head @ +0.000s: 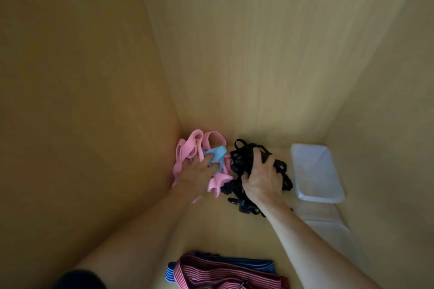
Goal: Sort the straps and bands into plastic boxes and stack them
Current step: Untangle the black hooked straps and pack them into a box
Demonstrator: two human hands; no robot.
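A heap of pink bands (pixel 187 148) with a light blue band (pixel 217 152) lies in the back left corner of a wooden cabinet. My left hand (pixel 196 175) rests on this heap, its fingers reaching into the blue and pink bands. Just to the right lies a tangle of black straps (pixel 244 185). My right hand (pixel 263 176) grips that tangle with curled fingers. A clear plastic box (pixel 315 173) stands at the back right, apart from both hands.
Wooden walls (pixel 94 77) close in on the left, back and right. Striped red and blue bands (pixel 218 270) lie at the near edge. A second clear plastic piece (pixel 321 220) lies in front of the box.
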